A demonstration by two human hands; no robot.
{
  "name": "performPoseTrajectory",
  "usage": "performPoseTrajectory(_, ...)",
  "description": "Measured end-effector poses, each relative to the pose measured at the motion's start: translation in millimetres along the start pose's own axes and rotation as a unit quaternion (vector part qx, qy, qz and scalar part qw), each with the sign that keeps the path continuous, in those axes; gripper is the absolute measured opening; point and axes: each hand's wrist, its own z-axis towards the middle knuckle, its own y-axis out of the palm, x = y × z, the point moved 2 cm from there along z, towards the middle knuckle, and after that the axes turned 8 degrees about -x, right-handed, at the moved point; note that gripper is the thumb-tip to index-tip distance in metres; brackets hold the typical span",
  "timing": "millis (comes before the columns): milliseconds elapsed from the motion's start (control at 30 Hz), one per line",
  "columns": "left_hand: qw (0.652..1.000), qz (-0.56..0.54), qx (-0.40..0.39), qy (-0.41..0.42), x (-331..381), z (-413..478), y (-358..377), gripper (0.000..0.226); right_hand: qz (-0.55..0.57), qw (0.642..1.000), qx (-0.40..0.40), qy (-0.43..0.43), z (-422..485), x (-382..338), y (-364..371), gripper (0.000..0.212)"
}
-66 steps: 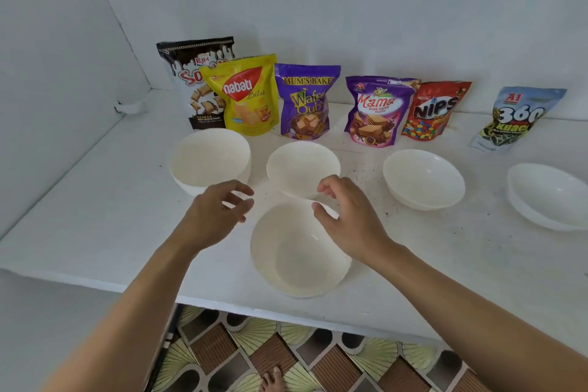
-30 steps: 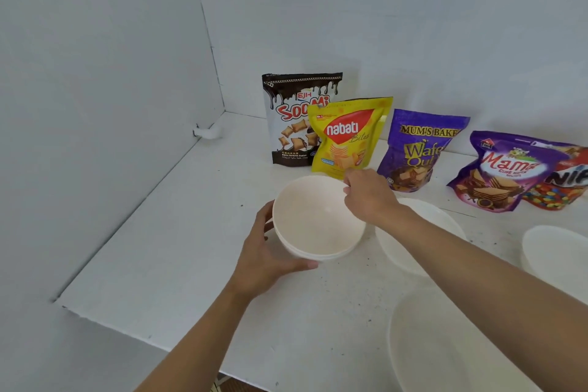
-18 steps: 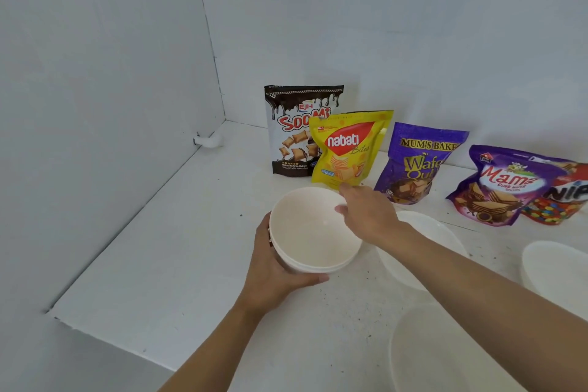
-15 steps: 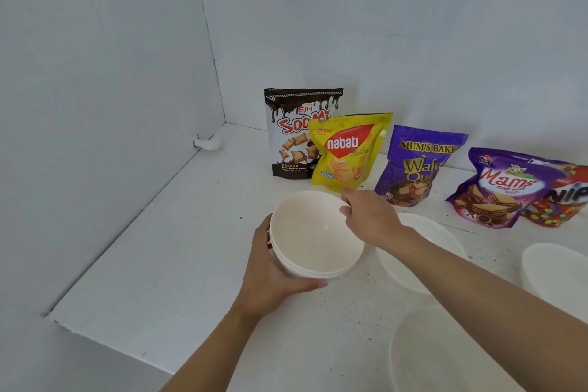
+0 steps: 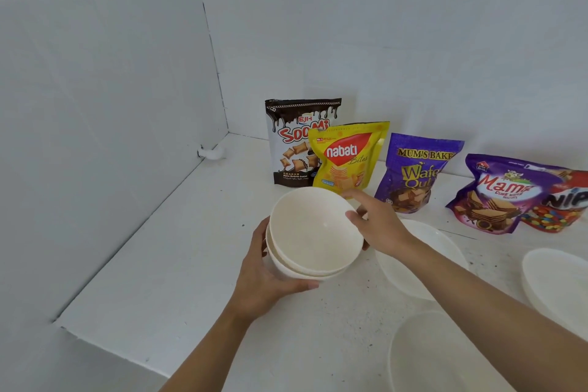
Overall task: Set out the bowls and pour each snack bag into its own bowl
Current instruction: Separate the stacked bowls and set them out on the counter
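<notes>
Two nested white bowls sit tilted in my hands above the white shelf (image 5: 191, 280). My left hand (image 5: 264, 277) cups the lower bowl (image 5: 286, 269) from below and the left. My right hand (image 5: 378, 223) pinches the right rim of the upper bowl (image 5: 315, 229), which has come slightly out of the lower one. Behind them stand snack bags: a dark Soomi bag (image 5: 296, 143), a yellow Nabati bag (image 5: 346, 159), a purple wafer bag (image 5: 413, 172), a purple Mama bag (image 5: 496, 194) and a red Nips bag (image 5: 563, 210).
Three more white bowls lie on the shelf: one under my right forearm (image 5: 445, 251), one at the right edge (image 5: 560, 283) and one at the bottom right (image 5: 436, 356). White walls close the left and back. The shelf's front edge runs along the lower left.
My hands moved from the front bowl to the nested pair at the left. They lifted and tilted it, and the upper bowl is separating from the lower one.
</notes>
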Motion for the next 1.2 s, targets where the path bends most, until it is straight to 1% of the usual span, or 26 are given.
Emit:
performPoseTrajectory(67, 1.000, 0.001, 0.003, -0.012, -1.8, -0.7, -0.2, 0.120, 0.022, 1.000, 0.011, -0.007, -3.4, 1.0, -3.3, 0.035)
performPoseTrajectory(167, 0.999, 0.012, 0.013, -0.032, -5.6, -2.3, -4.8, 0.118, 0.053, 0.997, 0.051, -0.019, -10.6, 1.7, -14.3, 0.033)
performPoseTrajectory(267, 0.997, 0.059, 0.028, -0.036, -5.6, -3.4, -12.9, 0.106, 0.099, 0.989, 0.105, -0.012, -21.4, 4.7, -31.8, 0.029)
performPoseTrajectory(367, 0.994, 0.100, 0.041, -0.027, 5.9, -6.2, -18.2, 0.078, 0.155, 0.975, 0.157, 0.002, -40.3, 12.8, -49.5, 0.026)
performPoseTrajectory(433, 0.992, 0.113, 0.059, -0.018, 23.1, -6.1, -16.9, 0.055, 0.180, 0.966, 0.187, 0.016, -54.5, 20.2, -60.0, 0.027)
performPoseTrajectory(533, 0.991, 0.103, 0.085, -0.004, 59.1, -1.7, -1.7, 0.018, 0.187, 0.956, 0.226, 0.026, -76.8, 32.6, -73.9, 0.027)
performPoseTrajectory(567, 0.992, 0.089, 0.086, 0.006, 74.2, 0.2, 7.7, 0.011, 0.188, 0.953, 0.238, 0.025, -84.9, 37.5, -78.5, 0.026)
performPoseTrajectory(600, 0.994, 0.072, 0.079, 0.020, 90.8, 1.7, 19.3, 0.012, 0.189, 0.950, 0.247, 0.025, -93.6, 42.7, -83.0, 0.025)
performPoseTrajectory(700, 0.999, 0.010, 0.026, 0.045, 142.4, 1.2, 62.2, 0.036, 0.173, 0.948, 0.266, 0.021, -122.1, 58.6, -96.4, 0.026)
performPoseTrajectory(767, 0.998, -0.004, -0.019, 0.060, 167.4, -0.3, 94.3, 0.044, 0.144, 0.949, 0.282, 0.004, -143.8, 69.1, -106.8, 0.022)
performPoseTrajectory(833, 0.996, 0.016, -0.044, 0.078, 182.6, -0.9, 125.6, 0.044, 0.124, 0.946, 0.298, 0.005, -167.4, 82.3, -120.0, 0.022)
performPoseTrajectory(967, 0.990, 0.079, -0.065, 0.099, 196.4, -2.3, 186.7, 0.042, 0.088, 0.945, 0.313, 0.032, -217.9, 116.9, -151.6, 0.022)
performPoseTrajectory(1033, 0.987, 0.103, -0.067, 0.104, 199.8, -6.8, 217.7, 0.048, 0.073, 0.947, 0.311, 0.045, -244.9, 133.3, -167.4, 0.025)
performPoseTrajectory(1133, 0.984, 0.143, -0.087, 0.060, 207.0, -19.2, 265.0, 0.057, 0.062, 0.953, 0.292, 0.054, -284.6, 156.3, -185.6, 0.027)
performPoseTrajectory(1200, 0.980, 0.162, -0.110, 0.031, 209.4, -29.1, 293.2, 0.062, 0.053, 0.958, 0.276, 0.057, -306.6, 172.8, -192.4, 0.025)
